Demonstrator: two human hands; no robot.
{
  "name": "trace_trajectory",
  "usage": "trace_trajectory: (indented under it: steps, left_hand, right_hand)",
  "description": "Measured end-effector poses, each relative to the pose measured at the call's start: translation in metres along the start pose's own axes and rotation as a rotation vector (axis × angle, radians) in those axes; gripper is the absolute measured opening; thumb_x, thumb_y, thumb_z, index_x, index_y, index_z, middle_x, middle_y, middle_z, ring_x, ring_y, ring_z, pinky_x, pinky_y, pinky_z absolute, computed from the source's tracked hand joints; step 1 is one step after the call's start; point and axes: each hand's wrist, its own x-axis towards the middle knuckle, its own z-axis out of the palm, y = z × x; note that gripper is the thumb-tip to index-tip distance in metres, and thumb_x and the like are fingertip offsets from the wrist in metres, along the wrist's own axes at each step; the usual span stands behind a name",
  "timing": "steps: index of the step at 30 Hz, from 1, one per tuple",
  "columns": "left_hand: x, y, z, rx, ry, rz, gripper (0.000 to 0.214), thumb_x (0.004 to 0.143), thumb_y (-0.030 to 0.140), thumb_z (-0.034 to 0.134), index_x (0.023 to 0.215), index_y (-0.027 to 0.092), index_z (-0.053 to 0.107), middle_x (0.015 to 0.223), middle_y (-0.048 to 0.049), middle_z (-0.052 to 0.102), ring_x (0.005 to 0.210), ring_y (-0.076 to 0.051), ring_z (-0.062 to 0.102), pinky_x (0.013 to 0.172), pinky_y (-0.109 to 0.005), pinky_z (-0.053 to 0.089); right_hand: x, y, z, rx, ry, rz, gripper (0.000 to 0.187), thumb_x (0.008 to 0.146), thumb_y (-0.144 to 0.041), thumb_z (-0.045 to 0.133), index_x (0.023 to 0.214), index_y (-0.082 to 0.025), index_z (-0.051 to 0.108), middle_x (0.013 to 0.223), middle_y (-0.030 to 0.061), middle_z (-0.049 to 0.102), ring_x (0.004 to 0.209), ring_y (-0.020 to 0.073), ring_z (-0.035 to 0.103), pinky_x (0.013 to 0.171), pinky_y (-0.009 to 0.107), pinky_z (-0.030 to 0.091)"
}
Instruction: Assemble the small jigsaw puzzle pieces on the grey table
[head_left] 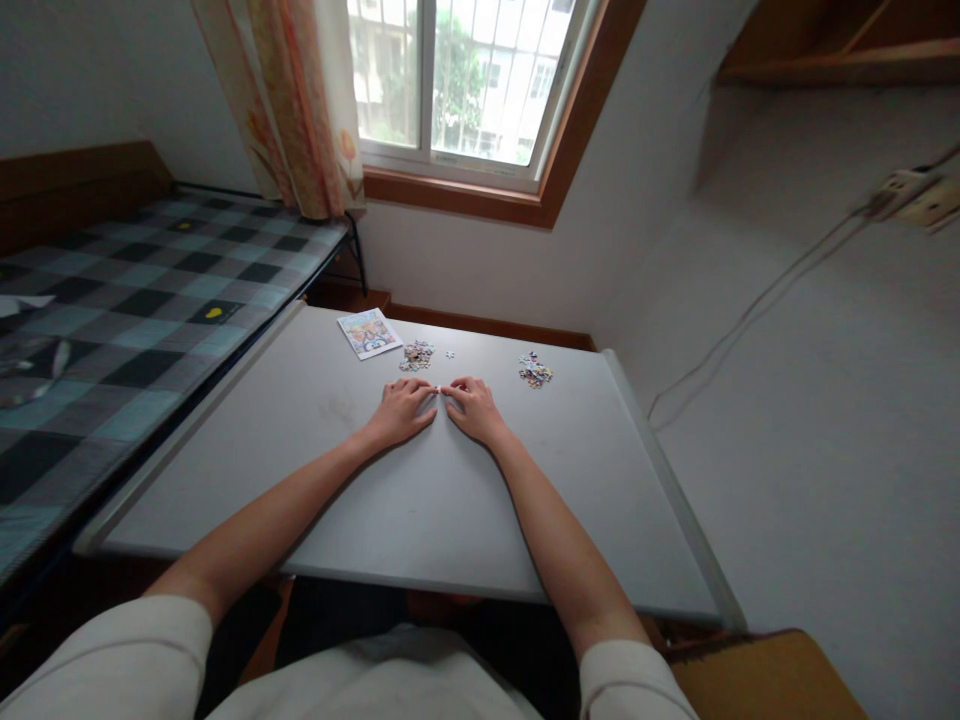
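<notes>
Over the middle of the table (420,500), my left hand (403,410) and my right hand (474,408) meet at the fingertips. A tiny white puzzle piece (439,390) is gripped between them, the left fingers on one side and the right fingers on the other. Both thumbs lie lower, near the tabletop. Whether it is one piece or two joined is too small to tell. Just beyond my left hand lies a pile of puzzle pieces (417,356), with a single loose piece (450,355) to its right. A second pile of pieces (535,372) sits beyond my right hand.
A printed picture card (370,333) lies at the table's far left. To the left is a bed with a checked cover (187,260). A wall and a hanging cable (739,320) are on the right; a window (465,80) is ahead. A wooden chair (765,680) stands at lower right.
</notes>
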Motion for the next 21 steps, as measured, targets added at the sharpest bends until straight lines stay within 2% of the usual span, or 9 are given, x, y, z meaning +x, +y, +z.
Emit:
trace_trajectory:
  steps: [4,9,13,21]
  left_hand:
    - [0.0,0.002,-0.002,0.012,-0.01,0.002,0.035,0.087,0.038,0.055,0.12,0.027,0.061,0.124,-0.0069,0.059,0.118,-0.027,0.048,0.098,-0.044,0.034]
    - [-0.001,0.001,-0.002,0.02,-0.01,0.011,0.038,0.088,0.037,0.055,0.124,0.027,0.059,0.125,-0.0076,0.058,0.117,-0.028,0.047,0.098,-0.045,0.033]
    - [-0.001,0.0,0.0,0.03,-0.014,0.021,0.038,0.089,0.038,0.055,0.125,0.03,0.059,0.126,-0.007,0.057,0.118,-0.028,0.046,0.098,-0.045,0.033]
    - [-0.001,-0.003,0.002,0.033,-0.008,0.036,0.035,0.089,0.038,0.054,0.123,0.03,0.061,0.125,-0.0067,0.057,0.118,-0.027,0.046,0.098,-0.045,0.033]
  right_hand:
    - [0.001,0.005,0.003,0.042,0.035,0.005,0.035,0.086,-0.023,0.059,0.12,-0.023,0.064,0.113,0.0088,0.06,0.107,0.024,0.051,0.096,0.041,0.042]
    - [0.003,0.011,0.005,0.083,0.088,0.026,0.022,0.086,-0.021,0.057,0.104,-0.021,0.07,0.105,0.0084,0.063,0.101,0.022,0.054,0.094,0.038,0.044]
    - [0.003,0.011,0.005,0.107,0.109,-0.007,0.018,0.087,-0.019,0.056,0.095,-0.02,0.072,0.099,0.0078,0.064,0.097,0.0207,0.056,0.092,0.037,0.045]
    - [0.004,0.007,0.003,0.106,0.107,-0.01,0.017,0.086,-0.018,0.058,0.093,-0.022,0.074,0.096,0.0075,0.065,0.095,0.0207,0.056,0.091,0.036,0.045]
